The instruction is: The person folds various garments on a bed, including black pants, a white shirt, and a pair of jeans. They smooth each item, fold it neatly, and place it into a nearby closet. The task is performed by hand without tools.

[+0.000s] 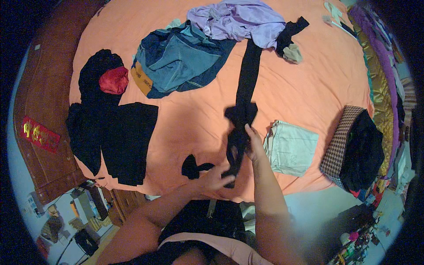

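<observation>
A long black garment that looks like tights or leggings (248, 76) stretches toward me over the bed, its far end under a lilac satin garment (251, 20). My right hand (254, 142) grips its bunched near part from the right side, thumb on top. At the lower end of this black cloth is my left hand (217, 177), blurred, with fingers overlapping the fabric; whether they pinch it is unclear. Just left of that hand lies a small black cloth piece (191, 167). A folded pale mint garment (293, 148) rests to the right of my right hand.
Blue denim jeans (179, 63) lie crumpled behind. Black clothes (129, 142) and a red cloth bundle (114, 80) are at left. A houndstooth fabric bin (344, 145) holding dark cloth stands right. A beige balled cloth (292, 53) sits on the peach bedsheet (314, 86), beside a wooden headboard (49, 99).
</observation>
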Action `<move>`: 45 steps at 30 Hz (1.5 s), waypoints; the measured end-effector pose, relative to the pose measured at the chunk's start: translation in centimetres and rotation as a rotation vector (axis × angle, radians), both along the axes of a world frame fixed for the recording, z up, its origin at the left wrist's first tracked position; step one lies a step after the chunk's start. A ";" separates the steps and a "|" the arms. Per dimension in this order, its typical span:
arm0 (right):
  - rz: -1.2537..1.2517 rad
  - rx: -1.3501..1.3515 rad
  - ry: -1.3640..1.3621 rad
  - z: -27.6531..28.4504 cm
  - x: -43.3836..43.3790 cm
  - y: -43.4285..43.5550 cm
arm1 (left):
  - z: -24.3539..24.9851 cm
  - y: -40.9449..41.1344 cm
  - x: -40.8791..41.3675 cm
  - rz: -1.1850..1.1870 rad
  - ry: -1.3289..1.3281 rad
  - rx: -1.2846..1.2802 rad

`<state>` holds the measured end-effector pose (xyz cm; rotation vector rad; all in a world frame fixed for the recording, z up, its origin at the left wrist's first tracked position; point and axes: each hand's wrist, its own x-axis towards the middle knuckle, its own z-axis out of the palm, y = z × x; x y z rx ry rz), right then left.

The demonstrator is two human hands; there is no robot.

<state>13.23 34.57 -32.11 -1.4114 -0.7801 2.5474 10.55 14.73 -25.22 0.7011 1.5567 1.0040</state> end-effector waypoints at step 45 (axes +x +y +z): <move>0.420 0.837 0.207 22.3 0.3 -3.8 | 13.8 -0.5 -13.1 0.465 0.077 0.181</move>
